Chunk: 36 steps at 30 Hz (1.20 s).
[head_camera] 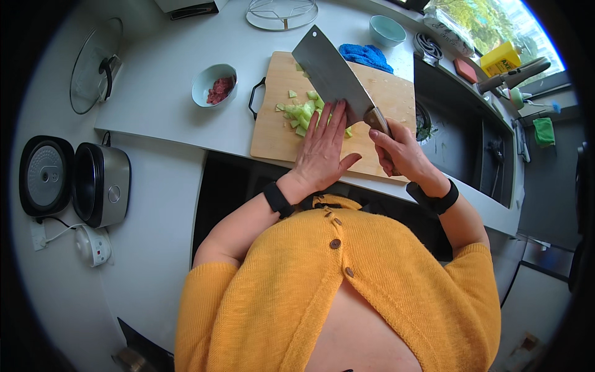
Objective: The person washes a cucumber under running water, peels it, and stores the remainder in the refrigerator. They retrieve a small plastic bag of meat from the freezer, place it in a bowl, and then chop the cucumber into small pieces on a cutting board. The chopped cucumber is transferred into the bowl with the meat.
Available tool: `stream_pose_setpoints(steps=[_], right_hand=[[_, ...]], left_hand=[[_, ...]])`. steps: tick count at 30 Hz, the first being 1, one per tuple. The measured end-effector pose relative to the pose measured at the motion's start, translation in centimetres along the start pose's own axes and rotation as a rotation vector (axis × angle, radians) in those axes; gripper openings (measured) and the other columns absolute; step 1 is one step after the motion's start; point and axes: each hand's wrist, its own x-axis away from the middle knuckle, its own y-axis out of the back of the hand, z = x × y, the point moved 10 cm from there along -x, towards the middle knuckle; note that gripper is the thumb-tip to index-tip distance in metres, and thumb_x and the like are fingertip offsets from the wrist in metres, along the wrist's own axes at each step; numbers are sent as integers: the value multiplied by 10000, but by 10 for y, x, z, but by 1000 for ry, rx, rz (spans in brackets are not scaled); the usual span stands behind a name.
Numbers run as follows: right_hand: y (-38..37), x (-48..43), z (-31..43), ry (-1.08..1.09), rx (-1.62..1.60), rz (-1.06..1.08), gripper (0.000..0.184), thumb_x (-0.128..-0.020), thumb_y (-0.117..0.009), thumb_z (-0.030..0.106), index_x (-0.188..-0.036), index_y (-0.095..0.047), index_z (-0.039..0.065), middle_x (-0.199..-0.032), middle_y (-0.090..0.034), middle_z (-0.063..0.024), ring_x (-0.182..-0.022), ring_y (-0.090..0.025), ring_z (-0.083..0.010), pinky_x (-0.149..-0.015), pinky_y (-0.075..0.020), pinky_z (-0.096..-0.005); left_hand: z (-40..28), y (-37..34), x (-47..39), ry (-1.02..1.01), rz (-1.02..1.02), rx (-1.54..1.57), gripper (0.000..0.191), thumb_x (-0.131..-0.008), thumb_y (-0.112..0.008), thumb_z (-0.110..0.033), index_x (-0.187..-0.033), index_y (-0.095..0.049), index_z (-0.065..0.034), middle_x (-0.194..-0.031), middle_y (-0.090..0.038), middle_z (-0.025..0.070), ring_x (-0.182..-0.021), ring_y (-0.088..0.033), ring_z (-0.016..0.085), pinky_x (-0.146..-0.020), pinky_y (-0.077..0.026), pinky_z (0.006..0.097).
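My right hand (pixel 400 151) grips the wooden handle of a cleaver (pixel 332 69), whose broad steel blade is raised over the wooden cutting board (pixel 386 97) and points to the far left. My left hand (pixel 323 151) lies palm down with extended fingers, the fingertips at the lower part of the blade; whether they touch it I cannot tell. Chopped pale green vegetable pieces (pixel 300 111) are heaped on the board beside and partly under my left fingers. A few more pieces show by the left edge of the blade. Part of the board is hidden by the blade.
A pale bowl of raw meat (pixel 200 88) stands left of the board. Beyond the board are a blue cloth (pixel 367 56), another bowl (pixel 387 30) and a wire rack (pixel 282 14). A dark sink (pixel 458 139) lies right. An opened rice cooker (pixel 109 186) stands left.
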Motion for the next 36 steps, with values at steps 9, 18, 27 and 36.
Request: stream_pose_setpoints(steps=[9,18,27,36], right_hand=[[18,17,-12,-32,-143,31,264,-965,-514,265,-847,-403,57,-579,-429,-13,-395,-424,-89,-345,-365,-253],[39,38,-7,94,264,-39,258,-952,-534,275,-915,-487,24,-612,-498,-56,-455,-493,-139,-431,-414,-297],[21,65,37,731,1240,-357,275,-790,-696,230,-976,-553,89,-756,-594,-45,-638,-598,-229,-519,-457,-348],[3,56,40,810,1331,-308,256,-785,-690,223,-965,-556,98,-756,-569,-29,-648,-572,-210,-528,-459,-336]], left_hand=[[30,2,-12,90,-155,-102,868,-907,-439,-550,-1403,-191,117,-1508,-98,256,-1406,-85,410,-1104,-31,577],[75,-6,-13,384,8,-126,862,-928,-364,-573,-1412,-170,113,-1505,-122,248,-1410,-97,386,-1100,14,574],[6,56,-43,4,-194,-152,798,-934,-266,-610,-1406,-320,31,-1512,-250,124,-1427,-73,345,-1111,33,558],[-36,-21,-51,-195,170,-119,806,-913,-267,-645,-1449,-269,-43,-1535,-202,90,-1434,-88,286,-1119,55,544]])
